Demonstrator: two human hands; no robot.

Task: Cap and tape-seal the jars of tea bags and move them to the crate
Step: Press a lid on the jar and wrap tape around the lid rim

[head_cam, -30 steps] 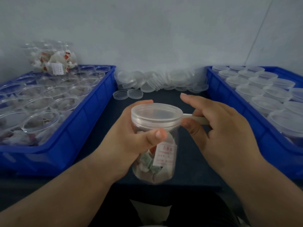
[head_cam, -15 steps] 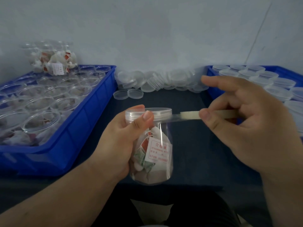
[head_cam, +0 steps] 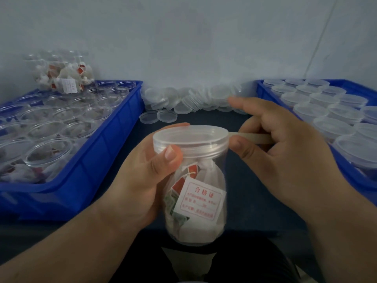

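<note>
A clear plastic jar (head_cam: 196, 193) full of tea bags, with a white and red label, is held upright above the dark table. My left hand (head_cam: 142, 176) grips it, thumb pressed on the side of its translucent cap (head_cam: 190, 140). My right hand (head_cam: 285, 152) pinches a roll of clear tape (head_cam: 255, 137) right beside the cap's right edge; the index finger points out straight. A short strip runs from the roll onto the cap's rim.
A blue crate (head_cam: 106, 160) on the left holds several uncapped jars of tea bags. A blue crate (head_cam: 263, 88) on the right holds several capped jars. Loose caps (head_cam: 183, 99) lie piled against the back wall. A bundle of jars (head_cam: 63, 76) sits behind the left crate.
The right hand drew the tape out to the right, then came back close to the cap. The left hand has raised the jar and turned it.
</note>
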